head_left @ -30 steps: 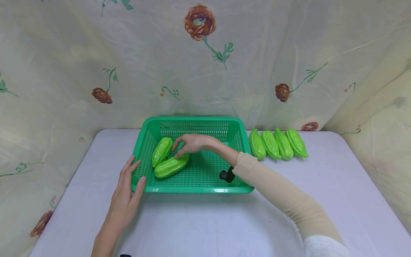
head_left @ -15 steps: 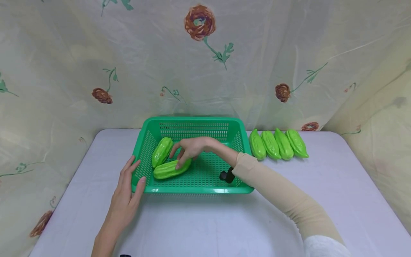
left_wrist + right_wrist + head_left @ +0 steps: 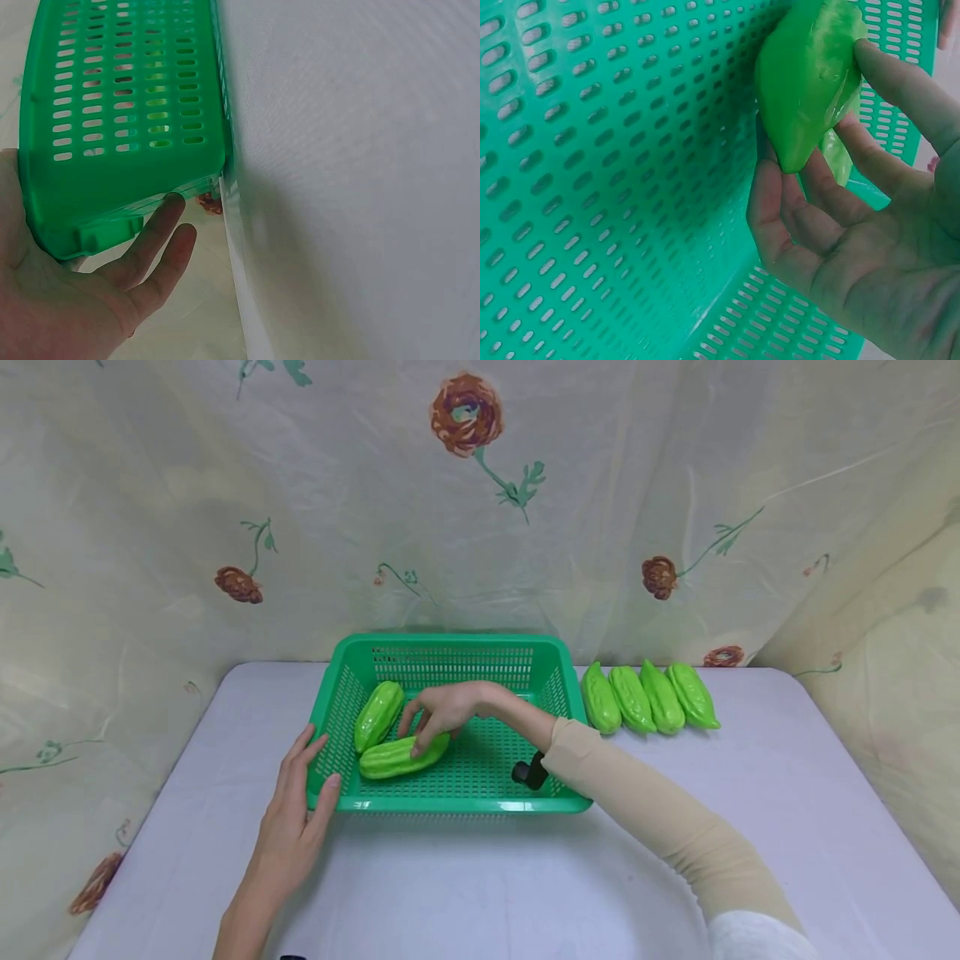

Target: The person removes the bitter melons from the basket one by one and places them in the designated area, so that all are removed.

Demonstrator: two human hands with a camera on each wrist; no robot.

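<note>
A bumpy, glossy light-green gourd (image 3: 386, 763) lies in the near left part of a rectangular green perforated plastic basket (image 3: 465, 806), its long axis mostly left to right; the right hand (image 3: 444, 706), nearer of the two hands, grips its right end between thumb and curled fingers. The left hand (image 3: 291, 818), loosely spread with fingers nearly straight, rests against the basket's near left corner. A matching second gourd (image 3: 379, 716) lies just beside the first, farther off, its axis more near-to-far.
</note>
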